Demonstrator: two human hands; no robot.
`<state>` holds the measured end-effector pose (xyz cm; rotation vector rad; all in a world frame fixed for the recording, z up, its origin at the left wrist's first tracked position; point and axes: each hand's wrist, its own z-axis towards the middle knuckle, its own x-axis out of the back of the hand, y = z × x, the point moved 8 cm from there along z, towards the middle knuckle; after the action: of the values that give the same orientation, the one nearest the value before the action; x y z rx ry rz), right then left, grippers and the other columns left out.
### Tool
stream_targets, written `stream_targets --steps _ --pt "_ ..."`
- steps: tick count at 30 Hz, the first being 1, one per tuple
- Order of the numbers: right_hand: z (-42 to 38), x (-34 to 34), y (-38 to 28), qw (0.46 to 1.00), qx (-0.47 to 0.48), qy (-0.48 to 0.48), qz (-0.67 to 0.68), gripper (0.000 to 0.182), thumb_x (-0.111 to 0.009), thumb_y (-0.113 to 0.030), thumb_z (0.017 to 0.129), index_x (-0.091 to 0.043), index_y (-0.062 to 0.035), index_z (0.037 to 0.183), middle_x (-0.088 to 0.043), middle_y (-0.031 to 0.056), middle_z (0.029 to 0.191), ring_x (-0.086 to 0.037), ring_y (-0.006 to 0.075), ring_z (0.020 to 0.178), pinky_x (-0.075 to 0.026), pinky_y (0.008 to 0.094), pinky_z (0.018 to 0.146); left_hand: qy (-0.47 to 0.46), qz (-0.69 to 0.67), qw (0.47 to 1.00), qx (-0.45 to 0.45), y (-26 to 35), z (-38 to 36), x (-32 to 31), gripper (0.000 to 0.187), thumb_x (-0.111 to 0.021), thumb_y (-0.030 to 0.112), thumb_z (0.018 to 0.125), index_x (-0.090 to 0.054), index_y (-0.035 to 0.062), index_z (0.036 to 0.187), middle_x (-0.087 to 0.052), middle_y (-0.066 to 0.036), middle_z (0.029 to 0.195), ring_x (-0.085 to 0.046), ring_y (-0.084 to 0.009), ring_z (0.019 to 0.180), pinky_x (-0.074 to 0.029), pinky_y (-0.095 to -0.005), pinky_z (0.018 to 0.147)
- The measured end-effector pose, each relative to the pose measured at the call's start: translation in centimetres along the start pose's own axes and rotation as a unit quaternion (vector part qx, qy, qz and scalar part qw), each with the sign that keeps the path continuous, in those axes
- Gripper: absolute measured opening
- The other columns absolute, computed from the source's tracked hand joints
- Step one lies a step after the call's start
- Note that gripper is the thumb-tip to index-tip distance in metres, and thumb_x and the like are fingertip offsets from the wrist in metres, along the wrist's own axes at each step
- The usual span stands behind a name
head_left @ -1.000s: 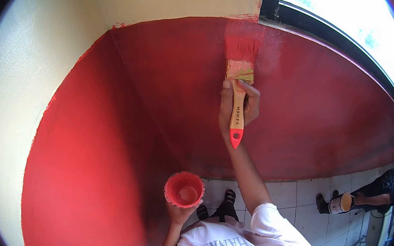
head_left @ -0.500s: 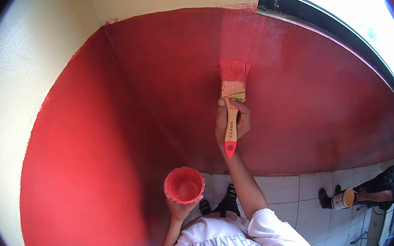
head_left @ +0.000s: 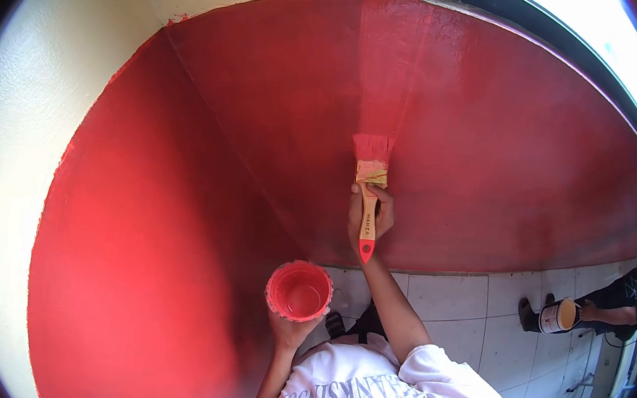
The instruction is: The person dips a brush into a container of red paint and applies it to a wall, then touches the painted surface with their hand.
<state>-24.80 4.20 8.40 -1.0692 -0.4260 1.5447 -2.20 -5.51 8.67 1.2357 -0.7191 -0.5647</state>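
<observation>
My right hand (head_left: 372, 212) grips a paintbrush (head_left: 372, 175) by its wooden handle, which has a red tip. The bristles are coated red and press against the red wall (head_left: 492, 147), below a brighter, wet-looking vertical band of paint (head_left: 388, 68). Lower and to the left, my left hand (head_left: 294, 329) is closed around a small tub of red paint (head_left: 299, 291). The tub's open top faces me, and its rim is smeared with paint. Part of the left hand is hidden under the tub.
Cream wall (head_left: 54, 81) meets the red along an uneven edge at the left and top. A dark window frame (head_left: 557, 34) runs along the upper right. At the far right, on the tiled floor (head_left: 447, 296), another person (head_left: 618, 312) holds a bucket (head_left: 559, 316).
My right hand has drawn the paintbrush down the wall, lengthening the bright band. The tub in my left hand sits slightly higher in view.
</observation>
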Motion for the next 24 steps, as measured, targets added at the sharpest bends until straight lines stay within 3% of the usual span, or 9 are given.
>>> stream_targets --steps 3,4,6,15,21,24 --pt "0.3 0.1 -1.8 0.995 0.074 0.000 -0.061 0.020 -0.070 -0.002 0.082 -0.056 -0.0034 0.097 -0.063 0.0055 0.078 -0.055 0.0077 0.062 -0.046 0.0221 0.057 0.001 -0.008 1.000 -0.007 2.1 0.2 -0.1 0.089 -0.089 0.026 0.059 -0.041 0.0021 0.130 -0.054 -0.012 0.125 -0.054 -0.0234 0.115 -0.043 -0.0387 0.098" --pt "0.4 0.0 -1.9 0.996 0.071 -0.002 -0.060 0.020 -0.070 -0.002 0.082 -0.056 -0.0033 0.097 -0.063 0.0059 0.078 -0.055 0.0078 0.062 -0.046 0.0224 0.056 0.002 -0.011 1.000 -0.006 2.7 0.3 -0.1 0.089 -0.089 0.025 0.059 -0.041 0.0021 0.130 -0.054 -0.012 0.124 -0.054 -0.0234 0.115 -0.043 -0.0387 0.098" --pt "-4.3 2.1 2.3 0.994 0.077 -0.026 -0.066 0.021 -0.070 -0.002 0.082 -0.056 -0.0031 0.097 -0.063 0.0067 0.078 -0.056 0.0080 0.061 -0.046 0.0232 0.055 0.006 -0.019 1.000 -0.008 -3.7 -1.5 0.0 0.089 -0.089 0.025 0.059 -0.041 0.0020 0.130 -0.054 -0.012 0.124 -0.054 -0.0234 0.115 -0.043 -0.0386 0.098" --pt "-8.0 4.3 4.9 0.994 0.026 -0.051 -0.095 0.019 -0.071 -0.001 0.081 -0.057 -0.0030 0.094 -0.062 0.0053 0.077 -0.055 0.0082 0.062 -0.045 0.0224 0.055 -0.002 -0.004 1.000 -0.021 -5.1 -1.7 0.5 0.082 -0.088 0.023 0.060 -0.045 0.0024 0.127 -0.057 -0.010 0.119 -0.057 -0.0212 0.109 -0.045 -0.0371 0.095" --pt "-5.2 4.8 -0.2 0.997 0.026 -0.042 -0.056 0.024 -0.071 0.003 0.078 -0.056 -0.0048 0.095 -0.060 0.0055 0.073 -0.056 0.0088 0.061 -0.045 0.0223 0.056 0.006 -0.050 0.999 -0.020 -5.3 -1.4 0.3 0.082 -0.088 0.022 0.060 -0.045 0.0018 0.127 -0.057 -0.010 0.120 -0.056 -0.0215 0.111 -0.045 -0.0375 0.096" --pt "0.6 3.6 -6.3 0.991 0.114 -0.044 -0.045 0.025 -0.070 0.003 0.078 -0.055 -0.0062 0.096 -0.059 0.0039 0.071 -0.055 0.0078 0.060 -0.044 0.0216 0.054 0.004 -0.038 0.999 -0.038 -4.8 -1.2 -0.1 0.082 -0.087 0.022 0.060 -0.046 0.0018 0.127 -0.057 -0.010 0.120 -0.056 -0.0218 0.111 -0.045 -0.0375 0.096"
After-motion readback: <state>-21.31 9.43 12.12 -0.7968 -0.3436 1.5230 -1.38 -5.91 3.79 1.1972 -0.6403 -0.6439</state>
